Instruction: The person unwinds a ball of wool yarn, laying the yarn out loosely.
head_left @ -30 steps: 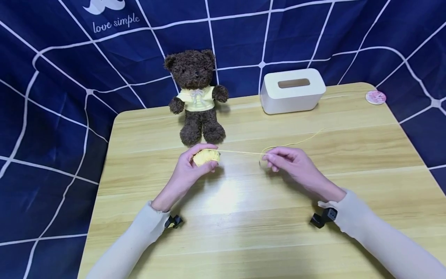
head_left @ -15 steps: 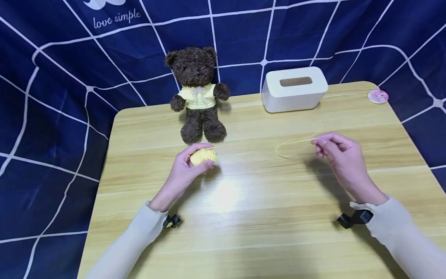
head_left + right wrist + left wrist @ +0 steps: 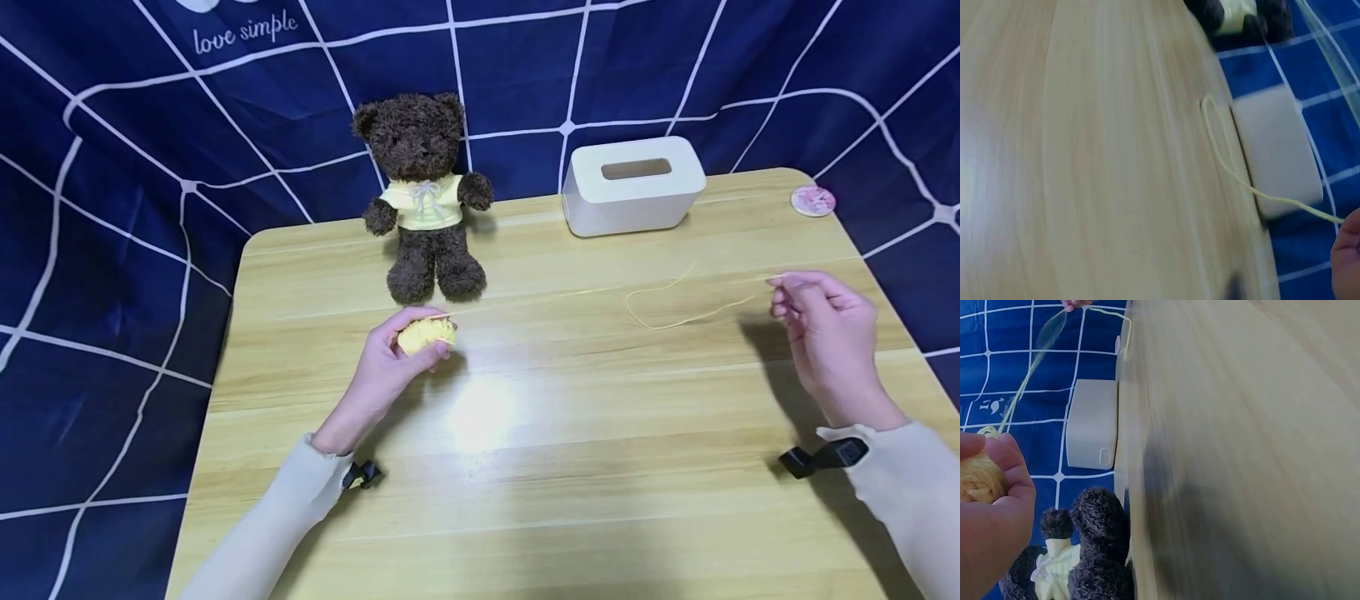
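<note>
A small ball of yellow yarn (image 3: 426, 335) sits in my left hand (image 3: 386, 367), thumb below it and fingers over the top. In the left wrist view the wound yarn (image 3: 982, 478) shows between thumb and fingers, and a strand runs up from it. Far to the right, my right hand (image 3: 832, 342) pinches the yarn strand (image 3: 693, 319) between thumb and fingertips. The strand stretches faintly across from the ball, and its loose end trails in a curve on the left of the right hand. The right wrist view shows that loose end (image 3: 1285, 200) looping down from the fingers.
A brown teddy bear (image 3: 423, 200) in a yellow top stands at the back of the wooden table (image 3: 525, 500). Right of it is a white tissue box (image 3: 633, 187). A round pink badge (image 3: 813, 201) lies at the back right corner. Blue checked cloth (image 3: 517, 83) hangs behind.
My right hand has moved far to the right, lengthening the strand between the hands. The left hand has shifted slightly left and still holds the ball.
</note>
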### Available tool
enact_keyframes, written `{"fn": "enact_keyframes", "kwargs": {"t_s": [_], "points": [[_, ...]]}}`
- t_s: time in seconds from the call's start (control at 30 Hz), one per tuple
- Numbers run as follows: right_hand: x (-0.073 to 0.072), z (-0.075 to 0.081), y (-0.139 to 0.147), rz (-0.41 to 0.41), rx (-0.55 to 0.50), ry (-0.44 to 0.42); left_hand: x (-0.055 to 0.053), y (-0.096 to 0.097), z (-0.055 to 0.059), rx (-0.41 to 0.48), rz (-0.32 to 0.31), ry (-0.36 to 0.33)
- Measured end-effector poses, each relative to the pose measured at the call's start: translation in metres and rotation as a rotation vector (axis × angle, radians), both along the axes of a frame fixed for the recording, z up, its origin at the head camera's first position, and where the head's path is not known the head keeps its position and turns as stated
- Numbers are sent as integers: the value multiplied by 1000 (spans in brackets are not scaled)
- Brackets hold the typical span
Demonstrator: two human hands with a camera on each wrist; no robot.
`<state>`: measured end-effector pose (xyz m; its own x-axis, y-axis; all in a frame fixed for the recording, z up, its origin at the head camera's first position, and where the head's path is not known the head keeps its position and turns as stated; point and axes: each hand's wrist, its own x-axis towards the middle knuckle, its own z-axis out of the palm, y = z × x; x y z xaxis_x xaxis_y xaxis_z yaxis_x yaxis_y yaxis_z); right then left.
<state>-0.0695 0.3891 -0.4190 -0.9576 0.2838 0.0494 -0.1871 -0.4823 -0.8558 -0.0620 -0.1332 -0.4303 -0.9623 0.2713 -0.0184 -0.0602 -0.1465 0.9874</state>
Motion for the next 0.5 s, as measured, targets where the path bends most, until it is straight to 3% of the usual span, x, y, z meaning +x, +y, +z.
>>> {"fn": "enact_keyframes", "kwargs": {"t_s": [0.3, 0.5], "points": [[-3, -12, 41, 7, 88, -184, 0, -3, 0, 45, 20, 14], [-5, -17, 60, 73, 289, -342, 1, -3, 3, 61, 36, 2]]}}
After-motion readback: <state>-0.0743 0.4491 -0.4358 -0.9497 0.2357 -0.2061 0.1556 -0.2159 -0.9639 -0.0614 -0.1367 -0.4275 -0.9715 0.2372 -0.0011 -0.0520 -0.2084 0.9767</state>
